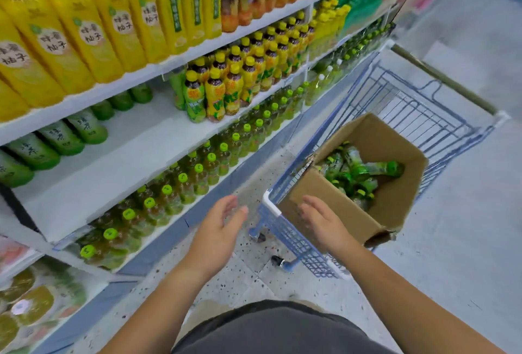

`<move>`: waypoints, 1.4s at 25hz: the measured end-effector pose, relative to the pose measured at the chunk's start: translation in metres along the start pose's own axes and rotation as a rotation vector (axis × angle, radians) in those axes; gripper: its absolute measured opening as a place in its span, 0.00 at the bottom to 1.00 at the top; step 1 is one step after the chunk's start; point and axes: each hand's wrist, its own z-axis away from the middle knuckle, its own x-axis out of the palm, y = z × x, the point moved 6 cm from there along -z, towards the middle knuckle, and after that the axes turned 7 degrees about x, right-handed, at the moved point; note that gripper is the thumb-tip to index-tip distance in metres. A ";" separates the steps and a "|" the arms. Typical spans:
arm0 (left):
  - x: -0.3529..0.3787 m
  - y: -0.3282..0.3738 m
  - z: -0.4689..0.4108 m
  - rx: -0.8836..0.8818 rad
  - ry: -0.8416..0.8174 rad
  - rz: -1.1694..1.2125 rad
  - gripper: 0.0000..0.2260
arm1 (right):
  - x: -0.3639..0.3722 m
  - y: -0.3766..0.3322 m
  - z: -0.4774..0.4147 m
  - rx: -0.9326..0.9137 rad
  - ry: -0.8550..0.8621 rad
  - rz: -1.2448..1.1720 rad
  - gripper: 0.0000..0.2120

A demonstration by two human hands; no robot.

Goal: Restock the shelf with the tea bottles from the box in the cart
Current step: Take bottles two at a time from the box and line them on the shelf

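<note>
The restocking is looking far from finished: the middle shelf (118, 156) is showing a wide bare stretch in front of a few green-labelled bottles (56, 139) lying at its back, while the tea bottles (358, 175) are lying jumbled inside the open cardboard box (395, 204), which is sitting at the near end of the blue wire cart (409, 105). Neither hand is carrying a bottle. The left hand (217, 229) is hovering over the floor between shelf and cart, its fingers (230, 204) nearly straight and gripping nothing. The right hand (322, 221) is reaching at the box's near wall with fingers (309, 202) loosely spread; it may be touching the cardboard, though the blur is making that uncertain.
</note>
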 end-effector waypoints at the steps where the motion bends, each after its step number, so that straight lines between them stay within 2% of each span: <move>1: 0.019 0.005 -0.003 -0.001 -0.009 -0.005 0.23 | -0.019 0.007 -0.002 -0.003 0.015 -0.004 0.15; 4: 0.085 0.022 -0.010 -0.003 -0.045 -0.040 0.22 | -0.078 0.036 -0.009 0.020 0.041 -0.025 0.22; 8: 0.167 0.039 -0.019 -0.022 -0.076 -0.060 0.19 | -0.150 0.070 -0.023 0.045 0.037 -0.061 0.22; 13: 0.238 0.055 -0.030 -0.042 -0.140 -0.118 0.23 | -0.214 0.095 -0.033 0.058 0.072 -0.117 0.23; 20: 0.290 0.068 -0.091 -0.097 -0.285 -0.167 0.24 | -0.254 0.123 -0.065 0.179 0.136 -0.228 0.22; 27: 0.337 0.050 -0.185 -0.249 -0.402 -0.165 0.28 | -0.280 0.134 -0.110 0.313 0.202 -0.184 0.22; 29: 0.342 0.044 -0.206 -0.300 -0.374 -0.168 0.25 | -0.283 0.134 -0.133 0.332 0.193 -0.153 0.23; 32: 0.349 0.033 -0.239 -0.370 -0.314 -0.168 0.14 | -0.289 0.131 -0.176 0.360 0.164 -0.104 0.26; 35: 0.356 0.007 -0.272 -0.440 -0.231 -0.201 0.16 | -0.297 0.126 -0.226 0.343 0.121 -0.057 0.26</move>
